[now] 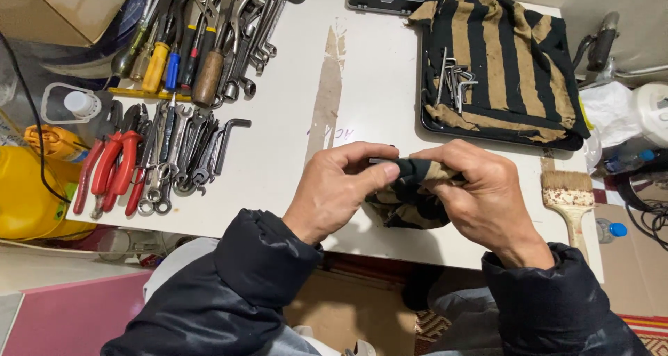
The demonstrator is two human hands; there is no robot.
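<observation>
My left hand (341,189) pinches a small metal piece (381,161), likely a hex key, its end showing between thumb and forefinger. My right hand (480,196) is closed around a black-and-tan striped rag (407,206) that wraps the other end of that piece. Both hands meet over the front edge of the white table (292,119). Most of the metal piece is hidden inside the rag.
A black tray (428,123) at the back right holds a striped cloth (508,57) with several hex keys (454,78). Pliers with red handles (111,168), wrenches (177,154) and screwdrivers (167,57) lie at the left. A paintbrush (570,199) rests at the right edge. A yellow jug (24,199) stands at the left.
</observation>
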